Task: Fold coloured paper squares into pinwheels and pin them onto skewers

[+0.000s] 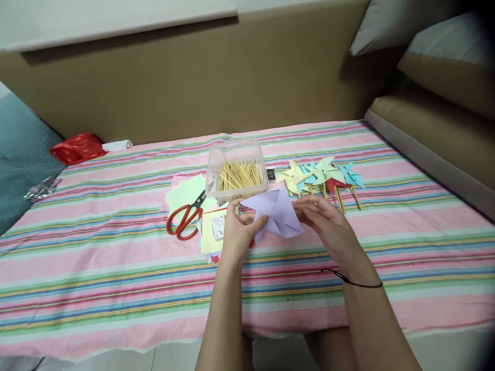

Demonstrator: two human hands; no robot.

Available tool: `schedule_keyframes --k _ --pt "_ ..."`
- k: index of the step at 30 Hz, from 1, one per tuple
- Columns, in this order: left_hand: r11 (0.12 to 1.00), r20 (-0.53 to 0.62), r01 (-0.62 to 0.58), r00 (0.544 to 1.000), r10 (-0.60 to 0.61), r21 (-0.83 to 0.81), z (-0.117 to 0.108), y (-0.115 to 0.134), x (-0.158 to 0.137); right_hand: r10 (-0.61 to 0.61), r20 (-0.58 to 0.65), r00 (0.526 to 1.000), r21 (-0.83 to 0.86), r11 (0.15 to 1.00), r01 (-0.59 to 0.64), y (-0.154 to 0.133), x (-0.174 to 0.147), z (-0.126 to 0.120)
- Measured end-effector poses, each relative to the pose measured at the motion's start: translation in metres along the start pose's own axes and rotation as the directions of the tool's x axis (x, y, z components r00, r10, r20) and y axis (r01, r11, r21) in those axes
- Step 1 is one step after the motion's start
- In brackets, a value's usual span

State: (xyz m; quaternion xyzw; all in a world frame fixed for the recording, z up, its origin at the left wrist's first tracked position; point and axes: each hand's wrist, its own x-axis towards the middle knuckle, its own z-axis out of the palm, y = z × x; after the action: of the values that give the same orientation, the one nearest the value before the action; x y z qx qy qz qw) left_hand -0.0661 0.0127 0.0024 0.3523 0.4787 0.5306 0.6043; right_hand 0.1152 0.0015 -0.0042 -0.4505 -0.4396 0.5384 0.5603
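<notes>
One purple paper pinwheel between two hands, above a striped cloth.
The left hand has its thumb and fingers clamped on the pinwheel's left side; the right hand has its fingers curled close together at the right edge, though I cannot tell whether they grip anything. Beyond: one clear box of wooden sticks, too many to count; right of it, at least five smaller pinwheels; left, one pair of red-handled scissors.
</notes>
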Motion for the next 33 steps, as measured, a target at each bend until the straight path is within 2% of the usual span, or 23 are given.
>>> schedule_keyframes --k 4,9,14,20,33 --pt "1.0 0.008 0.022 1.0 -0.022 -0.001 -0.003 0.001 0.001 -0.054 0.118 0.992 -0.153 0.986 0.071 -0.002 -0.002 -0.007" --pt "0.995 0.049 0.02 0.998 -0.025 0.101 -0.003 0.001 0.0 -0.009 0.196 0.981 -0.135 0.99 0.036 -0.005 -0.002 -0.001" --pt "0.988 0.084 -0.012 0.996 -0.001 0.152 -0.001 0.0 -0.001 0.001 0.141 0.99 -0.155 0.988 0.021 0.0 0.001 0.006" --pt "0.99 0.078 -0.028 0.997 0.018 0.137 0.0 0.0 -0.001 -0.071 0.061 0.996 -0.13 0.988 0.079 0.01 0.003 0.02" --pt "0.989 0.101 -0.049 0.994 0.034 0.14 -0.001 0.001 -0.002 -0.14 0.042 0.989 -0.193 0.97 0.145 0.016 0.004 0.025"
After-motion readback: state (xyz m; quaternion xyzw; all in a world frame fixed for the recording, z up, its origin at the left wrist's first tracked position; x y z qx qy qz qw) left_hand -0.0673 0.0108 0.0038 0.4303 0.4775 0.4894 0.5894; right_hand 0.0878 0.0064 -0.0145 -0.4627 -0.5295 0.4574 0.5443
